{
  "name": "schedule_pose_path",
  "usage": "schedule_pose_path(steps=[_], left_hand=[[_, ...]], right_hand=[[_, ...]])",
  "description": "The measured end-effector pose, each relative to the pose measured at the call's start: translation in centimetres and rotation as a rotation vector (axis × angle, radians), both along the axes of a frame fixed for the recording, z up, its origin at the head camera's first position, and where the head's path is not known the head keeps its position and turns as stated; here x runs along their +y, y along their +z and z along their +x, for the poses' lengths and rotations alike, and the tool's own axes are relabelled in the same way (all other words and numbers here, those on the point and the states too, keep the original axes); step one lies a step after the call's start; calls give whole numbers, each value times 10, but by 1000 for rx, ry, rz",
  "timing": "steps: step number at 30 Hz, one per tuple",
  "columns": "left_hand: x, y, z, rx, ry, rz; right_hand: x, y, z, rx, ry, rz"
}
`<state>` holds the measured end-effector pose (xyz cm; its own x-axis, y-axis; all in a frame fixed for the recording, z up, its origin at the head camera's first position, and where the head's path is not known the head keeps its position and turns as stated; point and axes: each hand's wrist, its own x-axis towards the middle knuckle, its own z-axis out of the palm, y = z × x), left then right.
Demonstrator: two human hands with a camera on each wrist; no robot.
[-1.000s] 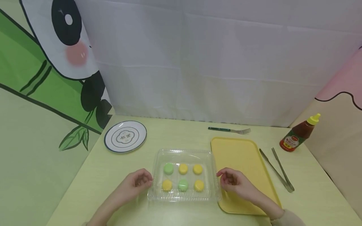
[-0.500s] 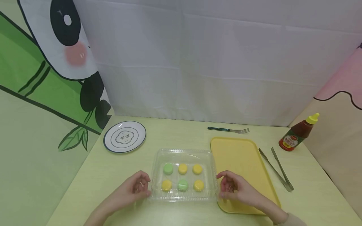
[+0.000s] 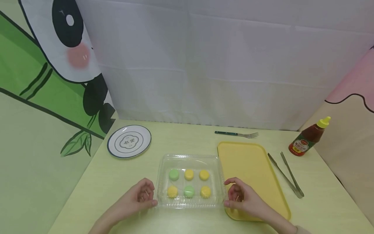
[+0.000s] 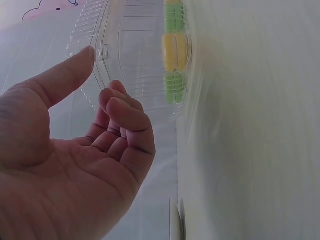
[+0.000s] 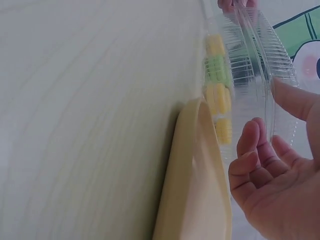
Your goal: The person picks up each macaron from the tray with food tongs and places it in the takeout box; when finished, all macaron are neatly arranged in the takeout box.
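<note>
In the head view a clear plastic clamshell box (image 3: pixel 191 203) lies on the table, its lid down over several green and yellow macarons (image 3: pixel 189 175). My left hand (image 3: pixel 135 200) is at the left rim, my right hand (image 3: pixel 245 198) at the right rim. Both thumbs meet the rim near its front corners, with the fingers curled beside it. In the left wrist view, thumb and fingertips (image 4: pixel 122 112) of the left hand hold the rim. The right wrist view has the right thumb on the rim and curled fingers (image 5: pixel 247 150) just below it.
A yellow tray (image 3: pixel 245 162) stands right of the box, partly under my right hand. Metal tongs (image 3: pixel 287 177) and a sauce bottle (image 3: pixel 306 139) are further right. A fork (image 3: pixel 236 134) lies behind the tray; a white plate (image 3: pixel 129 142) is at back left.
Both thumbs have shifted towards the box's front corners, and the fingers have spread from the thumbs. The left hand has dropped slightly towards the front. The box has not visibly moved.
</note>
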<state>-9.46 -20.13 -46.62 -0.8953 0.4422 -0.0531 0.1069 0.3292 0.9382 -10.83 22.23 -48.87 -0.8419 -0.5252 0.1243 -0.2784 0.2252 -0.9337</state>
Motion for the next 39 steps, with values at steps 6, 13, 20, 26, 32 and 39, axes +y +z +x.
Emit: schedule_pose_path(steps=[6, 13, 20, 26, 32, 39], left_hand=[[2, -1, 2, -37, 12, -7], [4, -1, 4, -161, -3, 13], [7, 0, 5, -243, -28, -3], [7, -1, 4, -262, -81, -30], [5, -4, 3, -275, -126, -1], [3, -5, 2, -270, -170, 14]], right_hand=[[-1, -1, 2, -23, -13, 14], [-2, -1, 4, -56, -2, -23], [-2, -1, 6, -126, -13, -35], [-4, 4, 9, -291, -3, -58], [-5, 6, 10, -343, 50, -58], [-4, 4, 10, -395, 85, -34]])
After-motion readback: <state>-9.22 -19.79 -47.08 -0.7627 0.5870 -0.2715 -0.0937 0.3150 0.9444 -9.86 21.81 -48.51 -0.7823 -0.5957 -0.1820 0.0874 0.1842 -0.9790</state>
